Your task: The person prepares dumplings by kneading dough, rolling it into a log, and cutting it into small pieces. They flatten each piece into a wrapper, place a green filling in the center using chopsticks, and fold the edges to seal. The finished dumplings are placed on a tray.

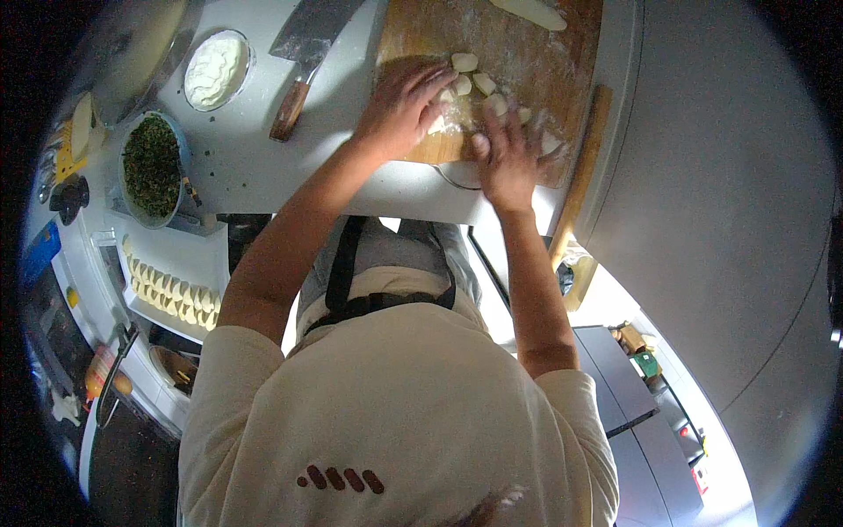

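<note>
Several small pieces of dough (465,62) lie on a floured wooden board (421,39). My left hand (405,109) is at the board's left part, fingers curved beside the dough pieces; whether it holds one is hidden. Over the board's near right part, my right hand (510,158) is spread, palm down, with its fingertips among the pieces; it is slightly blurred. A longer strip of dough (530,13) lies at the board's far edge. Left of the board is a cleaver with a wooden handle (290,110).
A bowl of white flour (216,71) and a bowl of chopped green filling (153,168) stand at the left. Lower left, a white tray (155,313) bears rows of dumplings. A wooden rolling pin (589,145) lies along the board's right side.
</note>
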Motion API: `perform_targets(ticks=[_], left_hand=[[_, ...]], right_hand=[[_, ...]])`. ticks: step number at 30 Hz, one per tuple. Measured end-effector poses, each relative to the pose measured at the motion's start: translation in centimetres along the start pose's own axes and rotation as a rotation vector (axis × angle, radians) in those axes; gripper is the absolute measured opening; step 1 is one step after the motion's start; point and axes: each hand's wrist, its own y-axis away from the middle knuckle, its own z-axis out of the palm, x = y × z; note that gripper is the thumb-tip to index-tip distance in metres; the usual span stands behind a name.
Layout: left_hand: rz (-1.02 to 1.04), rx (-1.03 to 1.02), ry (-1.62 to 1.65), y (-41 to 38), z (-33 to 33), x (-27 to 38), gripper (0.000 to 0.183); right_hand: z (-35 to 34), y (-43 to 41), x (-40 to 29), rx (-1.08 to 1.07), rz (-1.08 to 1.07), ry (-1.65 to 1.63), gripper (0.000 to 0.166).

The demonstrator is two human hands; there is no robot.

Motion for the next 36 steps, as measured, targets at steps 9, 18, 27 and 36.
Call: perform_targets(ticks=[9, 18, 27, 36], left_hand=[[-0.174, 0.003, -0.257, 1.9, 0.9, 2.0, 0.071], [0.006, 0.0, -0.343, -2.5, 1.9, 1.6, 0.05], [-0.073, 0.016, -0.125, 3.3, -0.4, 2.6, 0.059], [-0.4, 0.167, 0.453, -2.6, 2.7, 2.7, 0.056]], right_hand=[[-1.2, -2.7, -4.7, -0.009, -0.06, -0.258, 0.059], [1.5, -6.0, 0.7, 0.087, -0.008, -0.462, 0.054], [1.4, 1.1, -2.0, 0.022, 0.059, -0.122, 0.059], [2.1, -4.5, -4.7, 0.038, -0.136, -0.203, 0.055]])
